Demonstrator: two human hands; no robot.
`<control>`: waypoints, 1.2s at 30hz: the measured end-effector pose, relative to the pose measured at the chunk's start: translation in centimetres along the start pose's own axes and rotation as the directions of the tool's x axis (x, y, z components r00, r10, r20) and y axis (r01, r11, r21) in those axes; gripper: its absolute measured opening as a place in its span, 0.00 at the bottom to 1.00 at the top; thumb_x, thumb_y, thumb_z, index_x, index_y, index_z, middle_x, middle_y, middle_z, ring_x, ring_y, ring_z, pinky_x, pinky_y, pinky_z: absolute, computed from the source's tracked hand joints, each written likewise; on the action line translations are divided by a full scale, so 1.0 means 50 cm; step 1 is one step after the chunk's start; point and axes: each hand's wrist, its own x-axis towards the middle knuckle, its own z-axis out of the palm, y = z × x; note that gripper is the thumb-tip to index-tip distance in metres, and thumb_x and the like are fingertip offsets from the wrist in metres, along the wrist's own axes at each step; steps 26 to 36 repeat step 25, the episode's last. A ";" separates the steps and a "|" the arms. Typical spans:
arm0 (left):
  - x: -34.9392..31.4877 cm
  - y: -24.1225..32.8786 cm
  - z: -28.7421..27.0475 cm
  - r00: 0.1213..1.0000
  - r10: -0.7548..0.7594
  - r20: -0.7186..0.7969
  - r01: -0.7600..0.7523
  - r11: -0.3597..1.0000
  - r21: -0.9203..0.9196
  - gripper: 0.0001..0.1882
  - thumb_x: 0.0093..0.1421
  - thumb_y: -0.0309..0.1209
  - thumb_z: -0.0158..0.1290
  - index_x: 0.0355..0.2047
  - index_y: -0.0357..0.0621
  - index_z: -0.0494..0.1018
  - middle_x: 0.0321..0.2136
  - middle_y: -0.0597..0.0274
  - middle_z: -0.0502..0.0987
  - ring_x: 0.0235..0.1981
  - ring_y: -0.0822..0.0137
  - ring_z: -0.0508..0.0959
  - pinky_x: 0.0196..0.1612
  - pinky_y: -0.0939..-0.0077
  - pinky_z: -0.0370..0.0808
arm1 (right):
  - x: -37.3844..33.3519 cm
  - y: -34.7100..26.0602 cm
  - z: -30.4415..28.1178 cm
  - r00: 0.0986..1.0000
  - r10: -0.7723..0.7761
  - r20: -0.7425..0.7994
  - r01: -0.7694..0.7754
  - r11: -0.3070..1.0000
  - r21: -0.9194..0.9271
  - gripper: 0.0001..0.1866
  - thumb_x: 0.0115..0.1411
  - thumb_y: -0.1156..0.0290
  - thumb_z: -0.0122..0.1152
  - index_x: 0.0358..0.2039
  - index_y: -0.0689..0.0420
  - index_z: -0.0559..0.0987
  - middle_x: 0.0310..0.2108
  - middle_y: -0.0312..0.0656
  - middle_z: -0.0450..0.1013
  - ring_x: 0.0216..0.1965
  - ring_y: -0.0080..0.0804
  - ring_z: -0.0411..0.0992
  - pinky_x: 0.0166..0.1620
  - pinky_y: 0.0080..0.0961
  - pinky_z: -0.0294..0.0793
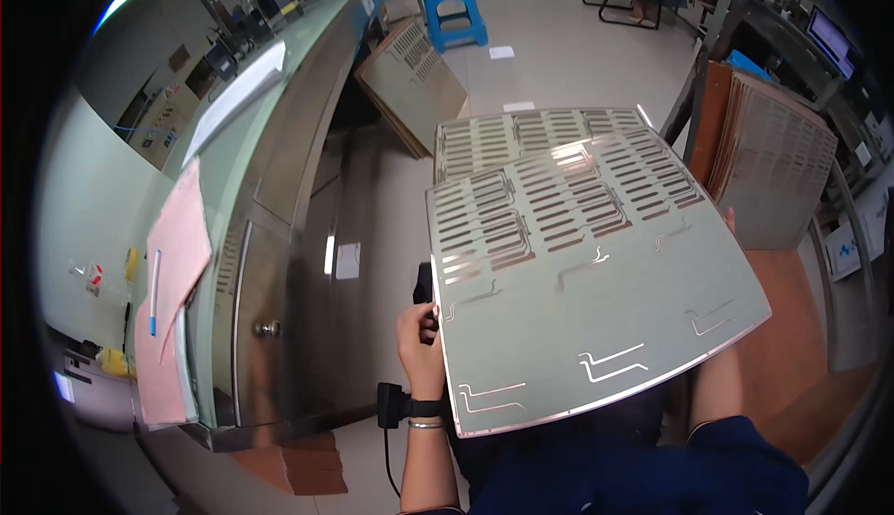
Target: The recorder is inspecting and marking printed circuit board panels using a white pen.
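Observation:
A large pale-green circuit board panel with copper traces and rows of slot-like shapes lies tilted in front of me. A second, similar panel shows beyond its far edge, partly covered by the nearer one. My left hand has its fingers curled at the left edge of the near panel. On the opposite side, my right hand grips the right edge; only fingertips show, the rest is hidden behind the panel. A black strap device and a metal bangle sit on my left wrist.
To the left runs a glass-topped counter carrying pink paper and a pen. More panels lean against it. Further panels stand at right beside brown board. A blue stool is ahead; a person sits at far right.

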 end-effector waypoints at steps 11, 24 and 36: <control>-0.155 -0.048 -0.029 0.610 -0.569 0.551 0.775 0.285 -0.564 0.15 0.69 0.39 0.41 0.42 0.40 0.69 0.35 0.61 0.77 0.30 0.76 0.76 0.31 0.83 0.74 | -0.028 0.014 -0.031 0.987 0.145 0.064 -0.138 0.985 -0.105 0.22 0.66 0.56 0.49 0.56 0.53 0.68 0.52 0.42 0.69 0.55 0.32 0.65 0.59 0.31 0.65; -0.157 -0.013 0.011 0.644 -0.643 0.416 0.724 0.334 -0.604 0.15 0.69 0.38 0.42 0.41 0.38 0.71 0.40 0.61 0.77 0.40 0.72 0.75 0.47 0.76 0.71 | -0.124 -0.129 -0.289 0.923 0.339 -0.185 -0.329 0.941 0.082 0.28 0.68 0.51 0.39 0.64 0.50 0.57 0.63 0.45 0.59 0.64 0.37 0.56 0.63 0.37 0.55; -0.159 -0.019 0.007 0.639 -0.650 0.411 0.726 0.334 -0.601 0.15 0.69 0.38 0.42 0.41 0.38 0.71 0.40 0.61 0.77 0.40 0.72 0.75 0.47 0.76 0.71 | -0.117 -0.155 -0.244 0.906 0.351 -0.239 -0.355 0.935 0.028 0.30 0.68 0.48 0.38 0.65 0.49 0.57 0.63 0.47 0.58 0.64 0.35 0.56 0.64 0.36 0.54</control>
